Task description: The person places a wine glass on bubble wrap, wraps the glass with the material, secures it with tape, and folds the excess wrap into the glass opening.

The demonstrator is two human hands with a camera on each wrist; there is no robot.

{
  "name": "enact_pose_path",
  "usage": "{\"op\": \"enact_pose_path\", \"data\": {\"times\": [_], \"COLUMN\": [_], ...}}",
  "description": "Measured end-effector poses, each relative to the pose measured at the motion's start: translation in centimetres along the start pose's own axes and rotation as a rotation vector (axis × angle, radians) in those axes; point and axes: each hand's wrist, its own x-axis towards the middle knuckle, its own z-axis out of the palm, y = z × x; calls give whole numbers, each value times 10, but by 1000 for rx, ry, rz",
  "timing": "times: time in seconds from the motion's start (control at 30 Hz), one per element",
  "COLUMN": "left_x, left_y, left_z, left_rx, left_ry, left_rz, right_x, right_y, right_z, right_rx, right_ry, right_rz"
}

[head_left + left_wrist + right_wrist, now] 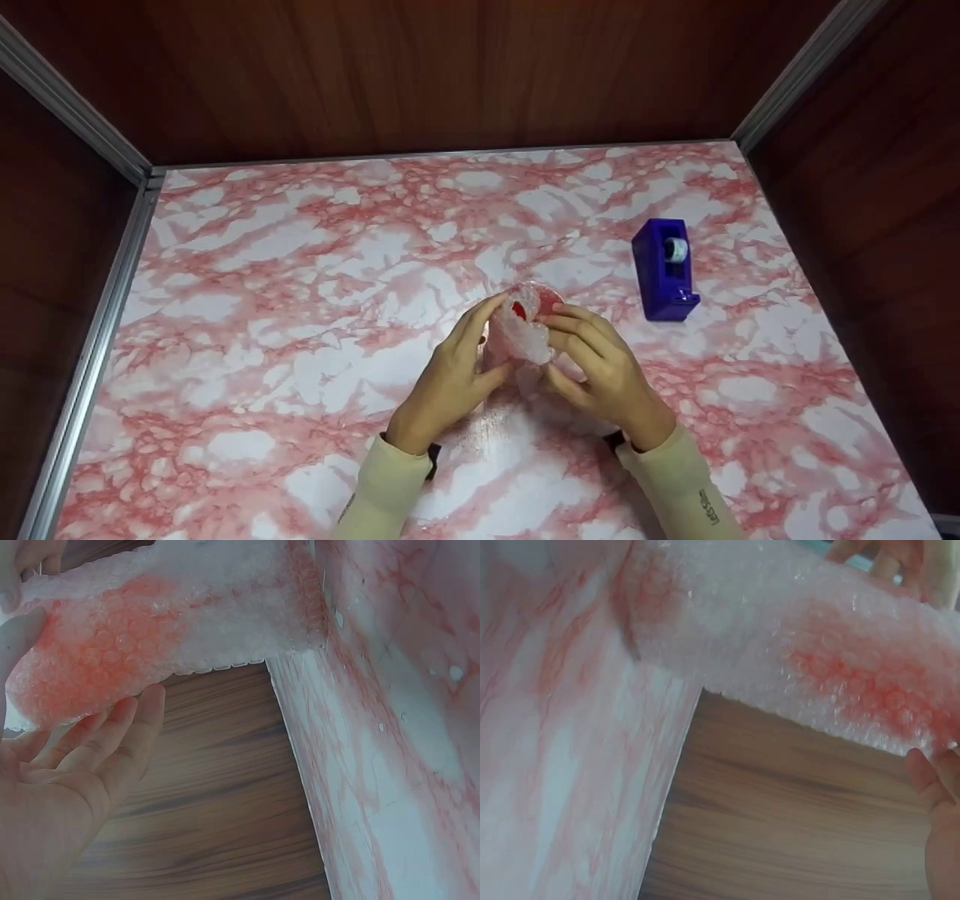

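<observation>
Between both hands stands a roll of clear bubble wrap [523, 341] around a red thing, whose kind the wrap hides. A bit of red shows through the opening at its top in the head view. In the left wrist view the red part of the bubble wrap [112, 645] is near the hands, and the paler end reaches down to the tabletop. My left hand [450, 375] holds the left side, thumb on the near side and fingers along the far side. My right hand [600, 367] grips the wrap's right side between thumb and fingers.
A purple tape dispenser [664, 270] with a roll of tape stands to the right, beyond the right hand. The pink-and-white marbled tabletop [262, 375] is bordered by dark wood panels [450, 75] at the back and sides, with metal rails [90, 360] at the corners.
</observation>
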Motion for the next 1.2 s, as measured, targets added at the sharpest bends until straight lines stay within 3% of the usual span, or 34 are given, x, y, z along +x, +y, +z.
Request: {"op": "enact_pose_path", "data": {"times": [0.33,0.43,0.67,1.07,1.2], "left_x": [1,1,4,6,8], "left_y": [0,1,9,8,7], "left_z": [1,1,-8,-12,-10], "left_rx": [63,126,176,211,268], "left_ry": [48,95,238,370,335], "left_rz": [33,109,372,557,570], "right_x": [-6,-6,-6,-5,-5], "right_y": [0,0,0,0,0], "right_z": [-5,-6,-8,-7,-8], "right_rx": [33,47,51,57,39], "right_ry": [-26,-51,-78,-86,-92], "right_rz": [69,91,111,118,119]}}
